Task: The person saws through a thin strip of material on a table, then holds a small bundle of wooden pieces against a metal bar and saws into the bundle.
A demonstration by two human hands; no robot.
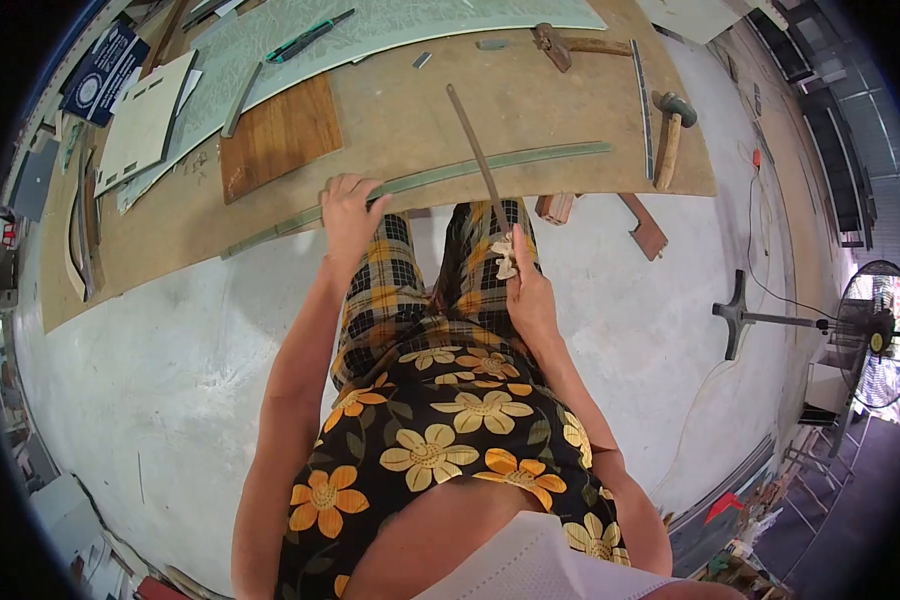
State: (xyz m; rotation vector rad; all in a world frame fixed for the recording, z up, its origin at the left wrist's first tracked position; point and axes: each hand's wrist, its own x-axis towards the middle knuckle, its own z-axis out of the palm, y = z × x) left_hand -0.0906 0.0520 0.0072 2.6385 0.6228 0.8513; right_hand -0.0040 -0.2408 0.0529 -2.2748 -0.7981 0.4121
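A long narrow green strip lies along the near edge of the table. My left hand grips it left of its middle, fingers over the top and thumb at the near side. In my right hand is a thin brown saw blade, held by a pale wrapped end. The blade points away from me and crosses over the strip, its far tip above the brown tabletop. Its tooth edge is too fine to make out.
A wooden board and a teal utility knife lie farther back on the left. Two hammers, one at the back and one at right, flank a metal strip. A floor fan stands right.
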